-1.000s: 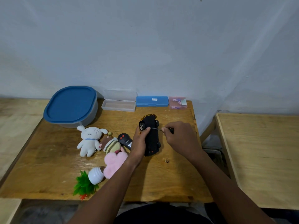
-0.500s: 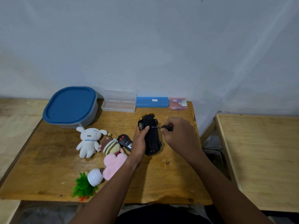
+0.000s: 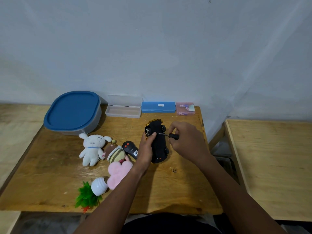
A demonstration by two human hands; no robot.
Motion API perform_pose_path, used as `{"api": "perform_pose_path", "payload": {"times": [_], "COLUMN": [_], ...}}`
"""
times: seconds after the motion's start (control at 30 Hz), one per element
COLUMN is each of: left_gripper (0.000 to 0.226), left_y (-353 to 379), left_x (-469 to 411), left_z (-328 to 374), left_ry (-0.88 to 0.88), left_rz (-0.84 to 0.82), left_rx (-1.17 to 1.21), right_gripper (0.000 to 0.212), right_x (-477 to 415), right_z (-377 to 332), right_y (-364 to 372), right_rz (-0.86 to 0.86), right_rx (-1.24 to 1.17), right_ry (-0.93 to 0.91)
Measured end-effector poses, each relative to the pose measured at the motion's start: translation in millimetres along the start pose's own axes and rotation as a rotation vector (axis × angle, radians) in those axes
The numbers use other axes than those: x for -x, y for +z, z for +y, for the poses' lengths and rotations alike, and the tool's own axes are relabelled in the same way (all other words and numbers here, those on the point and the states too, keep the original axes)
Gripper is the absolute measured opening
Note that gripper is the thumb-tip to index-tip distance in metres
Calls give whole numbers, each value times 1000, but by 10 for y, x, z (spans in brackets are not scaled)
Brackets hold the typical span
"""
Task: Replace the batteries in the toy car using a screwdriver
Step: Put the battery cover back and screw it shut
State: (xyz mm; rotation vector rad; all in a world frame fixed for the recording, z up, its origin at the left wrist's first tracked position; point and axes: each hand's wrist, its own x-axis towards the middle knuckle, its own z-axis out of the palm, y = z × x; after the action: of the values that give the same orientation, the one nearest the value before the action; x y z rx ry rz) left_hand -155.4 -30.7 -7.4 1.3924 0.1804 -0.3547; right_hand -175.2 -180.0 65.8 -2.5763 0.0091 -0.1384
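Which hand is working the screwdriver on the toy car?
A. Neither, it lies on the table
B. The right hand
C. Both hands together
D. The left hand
B: the right hand grips the screwdriver by its black handle, tip pointed at the underside of the toy car, while the left hand holds the car steady.

A black plastic toy car with gold trim (image 3: 158,146) lies on the worn wooden surface (image 3: 168,191), its dark underside turned up. The left hand (image 3: 146,149) grips the car's left flank, thumb beside a spoked wheel. The right hand (image 3: 187,142), just right of the car, pinches a small black-handled screwdriver (image 3: 172,136) whose thin shaft meets the car's underside. Left of the car lies a black remote with red buttons (image 3: 130,148); behind the car, a flat blue plastic case (image 3: 158,107).
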Motion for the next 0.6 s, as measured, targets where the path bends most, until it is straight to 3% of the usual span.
{"api": "perform_pose_path", "payload": {"times": [0.1, 0.23, 0.4, 0.47, 0.57, 0.6], "left_gripper": [48, 37, 35, 35, 35, 34], "left_y": [15, -8, -15, -14, -17, -18], "left_x": [18, 7, 39, 46, 37, 36], "left_z": [19, 31, 35, 42, 44, 49], "left_ry": [8, 25, 27, 30, 25, 19], "left_rz": [24, 31, 7, 15, 19, 20], "left_rx": [-8, -30, -36, -24, -8, -10], "right_gripper": [11, 23, 41, 37, 12, 17], "right_x": [8, 34, 13, 24, 50, 53], "right_z": [22, 18, -12, -27, -41, -47], "right_y": [36, 56, 90, 83, 21, 9], "right_rz": [58, 111, 40, 23, -14, -29], "right_rx": [43, 128, 149, 108, 30, 19], "right_ry": [10, -10, 82, 92, 44, 34]}}
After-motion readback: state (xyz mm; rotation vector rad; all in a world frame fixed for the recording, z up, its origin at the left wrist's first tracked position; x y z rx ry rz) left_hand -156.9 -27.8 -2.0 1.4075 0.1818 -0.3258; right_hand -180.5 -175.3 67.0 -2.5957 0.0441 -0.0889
